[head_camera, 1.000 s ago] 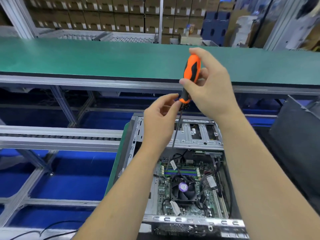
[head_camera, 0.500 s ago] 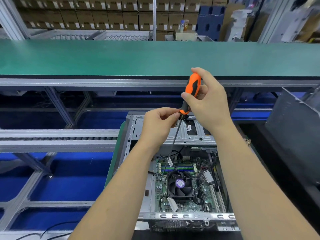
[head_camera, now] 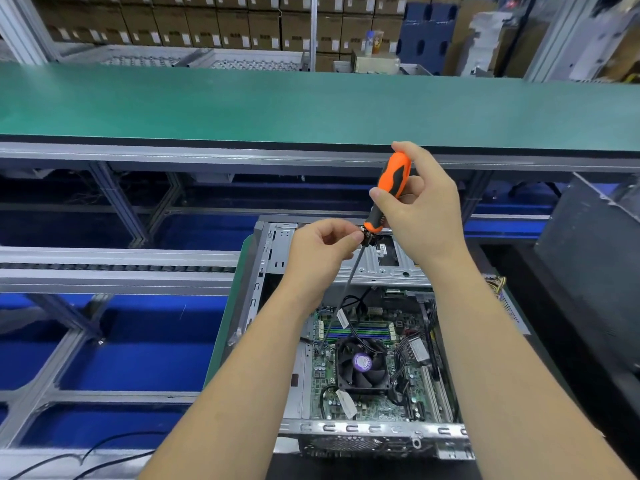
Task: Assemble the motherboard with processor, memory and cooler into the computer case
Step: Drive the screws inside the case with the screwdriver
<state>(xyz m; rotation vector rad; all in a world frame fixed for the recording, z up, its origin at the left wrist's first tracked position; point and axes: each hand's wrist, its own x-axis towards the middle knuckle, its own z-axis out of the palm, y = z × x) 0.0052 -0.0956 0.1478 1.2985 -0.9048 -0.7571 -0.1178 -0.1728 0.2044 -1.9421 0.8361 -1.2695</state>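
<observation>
Head view, one frame. Computer case (head_camera: 277, 258) lies open at lower centre of the frame, its open side facing up, on a green mat whose edge shows along the case's left side.

Motherboard (head_camera: 367, 403) sits inside the case, in the lower centre. Cooler (head_camera: 362, 363) with black fan and purple hub label is mounted on the board, roughly mid-board. Memory slots (head_camera: 360, 330), blue and green, lie just above the cooler in the picture. Black cables cross over the board and around the cooler; two white tags hang on them.

Right hand (head_camera: 424, 216), centre-right of the frame, is closed around the orange-and-black handle of a screwdriver (head_camera: 393, 183); thumb on the left of the handle, fingers wrapped behind. Handle is tilted, top leaning right. The thin shaft runs down and left from the handle toward the upper left part of the board; the tip is too small to make out against the components.

Left hand (head_camera: 320, 252), just left of the screwdriver, has its fingers curled, with thumb and fingertips pinching at the collar where handle meets shaft. Whether a small part is held there I cannot tell.

Both hands hover above the metal drive bay at the far end of the case.

Upper half of the frame: long green tabletop (head_camera: 242, 102) on an aluminium frame. Behind it, stacked cardboard boxes (head_camera: 207, 26). Left side: a roller rail (head_camera: 114, 266) over blue flooring. Grey panel (head_camera: 595, 258) at right edge.
</observation>
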